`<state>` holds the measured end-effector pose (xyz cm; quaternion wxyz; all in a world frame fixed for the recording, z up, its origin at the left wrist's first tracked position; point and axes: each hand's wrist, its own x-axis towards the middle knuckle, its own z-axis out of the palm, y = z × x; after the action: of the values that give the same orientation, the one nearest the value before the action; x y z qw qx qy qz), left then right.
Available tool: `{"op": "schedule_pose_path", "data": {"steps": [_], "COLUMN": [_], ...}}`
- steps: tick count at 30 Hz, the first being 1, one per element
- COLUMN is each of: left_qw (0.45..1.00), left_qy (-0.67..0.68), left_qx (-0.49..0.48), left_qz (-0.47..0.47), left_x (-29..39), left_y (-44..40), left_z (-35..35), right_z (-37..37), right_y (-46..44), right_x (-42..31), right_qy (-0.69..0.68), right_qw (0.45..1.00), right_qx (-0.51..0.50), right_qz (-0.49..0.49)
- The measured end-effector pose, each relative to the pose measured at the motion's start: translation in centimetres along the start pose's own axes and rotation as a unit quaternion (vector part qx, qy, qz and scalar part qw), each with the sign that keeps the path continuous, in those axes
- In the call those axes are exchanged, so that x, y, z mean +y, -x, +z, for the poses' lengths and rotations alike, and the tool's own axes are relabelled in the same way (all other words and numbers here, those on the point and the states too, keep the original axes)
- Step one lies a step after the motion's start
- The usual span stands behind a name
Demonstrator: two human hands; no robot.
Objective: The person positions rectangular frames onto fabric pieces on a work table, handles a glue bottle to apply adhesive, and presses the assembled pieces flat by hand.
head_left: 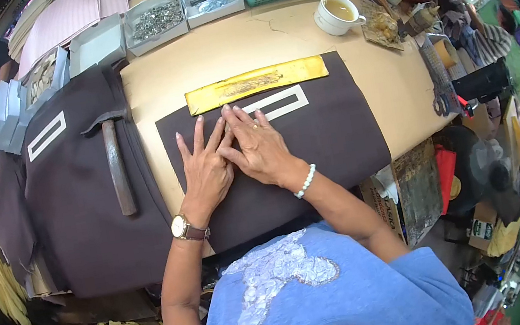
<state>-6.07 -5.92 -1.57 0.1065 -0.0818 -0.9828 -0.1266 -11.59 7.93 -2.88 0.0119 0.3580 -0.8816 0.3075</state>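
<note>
A dark rectangular piece of material (336, 131) lies flat on the table before me. On it rests a white rectangular frame (288, 103), its left part covered by my fingers. My left hand (206, 164) lies on the dark piece with its fingers spread. Beside it, touching it, my right hand (257, 144) presses on the left part of the white frame, fingers stretched out. Just beyond my fingertips is a yellow strip (255, 84) with a worn brown middle.
A hammer (116, 164) lies on dark material (79, 210) at the left, near another white frame (47, 136). Boxes of small metal parts (156, 22) line the back. A cup (337, 14) stands back right; scissors (443, 103) are at the right edge.
</note>
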Motion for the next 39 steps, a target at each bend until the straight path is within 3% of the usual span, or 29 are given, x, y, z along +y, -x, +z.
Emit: {"op": "schedule_pose_path", "data": {"steps": [9, 15, 16, 18, 20, 22, 23, 26, 29, 35, 38, 39], "left_qw": [0.998, 0.996, 0.996, 0.996, 0.996, 0.996, 0.996, 0.996, 0.996, 0.988, 0.977, 0.972], "left_qy": [-0.046, -0.049, -0.056, -0.048, -0.047, -0.049, -0.052, -0.060, -0.071, -0.088, -0.011, 0.006], "left_qx": [-0.034, -0.017, -0.028, -0.032, -0.013, -0.014, -0.018, -0.010, 0.007, 0.000, 0.038, 0.057], "left_qz": [0.024, 0.071, 0.068, 0.065, 0.070, 0.074, 0.074, 0.063, 0.057, -0.124, -0.211, -0.228], "left_x": [-0.1, -0.6, -0.7, -0.5, -0.8, -0.8, -0.7, -0.3, 0.1, -0.1, 0.9, 1.4], "left_y": [0.3, 0.7, 0.8, 0.7, 0.6, 0.8, 0.9, 1.0, 1.3, 4.7, 4.5, 4.3], "left_z": [-0.5, -0.2, 0.1, -0.3, 0.2, 0.2, 0.0, -0.3, -0.9, -3.3, -2.3, -1.7], "right_z": [-5.3, -5.4, -5.3, -5.2, -3.8, 0.4, 0.3, -3.6, -5.9, -7.4, -5.1, -4.4], "right_y": [3.0, 2.8, 2.4, 2.0, 2.1, 3.3, 3.8, 4.6, 5.4, 1.0, -2.1, -3.3], "right_x": [6.8, 6.8, 6.5, 4.7, 0.4, -1.1, 0.0, 3.0, 5.7, 6.0, 6.6, 6.8], "right_qy": [0.133, 0.172, 0.193, 0.210, 0.182, 0.071, 0.089, 0.134, 0.122, 0.221, 0.215, 0.222], "right_qw": [0.985, 0.975, 0.964, 0.955, 0.977, 0.996, 0.995, 0.980, 0.976, 0.956, 0.975, 0.974], "right_qx": [0.031, 0.036, 0.061, 0.133, 0.091, 0.033, 0.045, 0.051, 0.087, 0.113, -0.001, -0.018], "right_qz": [0.109, 0.132, 0.173, 0.164, 0.060, 0.031, 0.025, 0.135, 0.159, 0.159, 0.046, 0.047]}}
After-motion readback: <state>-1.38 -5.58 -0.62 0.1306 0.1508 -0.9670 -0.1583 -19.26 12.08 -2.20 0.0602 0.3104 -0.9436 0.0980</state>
